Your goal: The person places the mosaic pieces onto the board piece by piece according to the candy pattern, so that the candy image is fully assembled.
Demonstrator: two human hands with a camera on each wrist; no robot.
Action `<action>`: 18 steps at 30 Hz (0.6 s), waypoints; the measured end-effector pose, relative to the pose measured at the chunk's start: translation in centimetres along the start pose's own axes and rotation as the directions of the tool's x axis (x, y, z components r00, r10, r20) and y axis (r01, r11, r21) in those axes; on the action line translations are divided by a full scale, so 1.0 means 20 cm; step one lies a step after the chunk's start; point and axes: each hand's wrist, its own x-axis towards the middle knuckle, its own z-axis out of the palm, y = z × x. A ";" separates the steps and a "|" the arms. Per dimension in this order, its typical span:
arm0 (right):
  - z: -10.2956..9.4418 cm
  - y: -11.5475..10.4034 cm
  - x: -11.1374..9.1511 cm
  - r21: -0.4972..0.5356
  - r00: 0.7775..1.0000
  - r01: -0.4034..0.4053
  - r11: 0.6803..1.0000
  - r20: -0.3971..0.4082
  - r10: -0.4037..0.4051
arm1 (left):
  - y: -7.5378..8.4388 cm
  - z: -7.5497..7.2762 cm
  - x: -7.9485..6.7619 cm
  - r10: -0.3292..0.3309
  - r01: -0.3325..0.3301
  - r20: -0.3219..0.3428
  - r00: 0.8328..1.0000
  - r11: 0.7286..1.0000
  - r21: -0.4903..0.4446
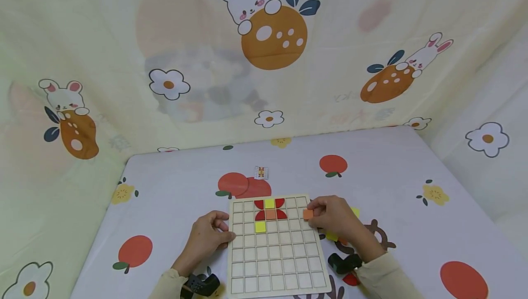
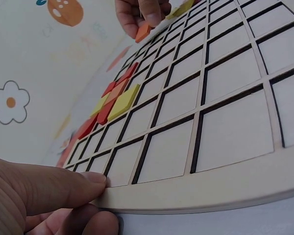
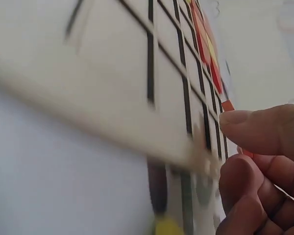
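Note:
A wooden grid board (image 1: 277, 248) lies on the table before the person. The left hand (image 1: 208, 235) grips its left edge, thumb on the rim and fingers curled below, as the left wrist view shows. Over the board's upper right edge, the right hand (image 1: 336, 216) pinches an orange square tile (image 1: 308, 214) between thumb and fingers. Near the board's far side, several red curved tiles (image 1: 281, 215) surround a yellow square tile (image 1: 269, 203) and an orange square tile (image 1: 270, 214). Another yellow tile (image 1: 260, 227) sits one row nearer, just left of that orange tile's column.
Beyond the board lies a small patterned card (image 1: 261, 173). Yellow tiles (image 1: 332, 236) and a red tile (image 1: 351, 279) lie right of the board, partly hidden by the right arm. Dark wrist cameras (image 1: 344, 263) are worn on both wrists. A printed curtain (image 1: 198, 120) hangs behind the table.

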 end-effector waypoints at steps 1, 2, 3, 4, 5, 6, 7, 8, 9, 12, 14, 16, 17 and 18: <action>0.02 -0.01 0.00 0.010 1.000 0.007 1.000 0.005 -0.007 | 0.00 0.00 0.00 0.000 0.000 0.000 1.000 1.000 -0.001; 0.03 -0.02 0.01 0.017 1.000 0.011 1.000 0.009 -0.011 | 0.00 0.00 0.00 -0.001 0.001 0.000 1.000 1.000 -0.003; 0.05 -0.03 0.01 0.018 1.000 0.018 1.000 0.008 -0.018 | 0.00 0.00 0.00 -0.002 0.002 0.000 1.000 1.000 -0.004; 0.06 -0.03 0.01 0.020 1.000 0.025 1.000 0.008 -0.025 | 0.00 0.00 0.00 -0.002 0.002 0.000 1.000 1.000 -0.004; 0.08 -0.04 0.02 0.017 0.999 0.032 0.999 0.010 -0.032 | 0.00 0.00 0.00 -0.002 0.002 -0.001 1.000 1.000 -0.002; 0.09 -0.05 0.02 0.013 0.999 0.039 0.999 0.012 -0.039 | 0.00 0.00 0.00 0.000 0.000 -0.001 1.000 1.000 0.001; 0.11 -0.06 0.02 0.012 0.999 0.046 0.999 0.015 -0.046 | 0.00 0.00 0.00 0.000 0.000 -0.003 1.000 1.000 0.002; 0.12 -0.07 0.03 0.011 0.998 0.053 0.999 0.018 -0.053 | 0.00 0.00 0.00 -0.001 0.001 -0.004 1.000 1.000 0.005; 0.14 -0.08 0.03 0.011 0.998 0.052 0.999 0.022 -0.052 | 0.00 0.00 0.00 -0.001 0.001 -0.005 1.000 1.000 0.007; 0.18 -0.11 0.03 0.001 0.997 0.069 0.998 0.033 -0.069 | 0.00 0.00 0.00 -0.001 0.001 -0.008 1.000 1.000 0.012; 0.20 -0.12 0.03 -0.014 0.995 0.094 0.995 0.039 -0.094 | 0.00 0.00 0.00 -0.002 0.002 -0.009 1.000 1.000 0.014; 0.22 -0.13 0.03 -0.012 0.992 0.119 0.993 0.047 -0.118 | 0.00 0.00 0.00 -0.003 0.003 -0.010 1.000 1.000 0.013; 0.23 -0.14 0.03 -0.010 0.990 0.130 0.991 0.050 -0.129 | 0.00 0.00 0.00 -0.005 0.005 -0.010 1.000 1.000 0.012; 0.24 -0.14 0.03 -0.009 0.988 0.144 0.990 0.055 -0.144 | 0.00 0.00 0.00 -0.006 0.006 -0.011 1.000 1.000 0.011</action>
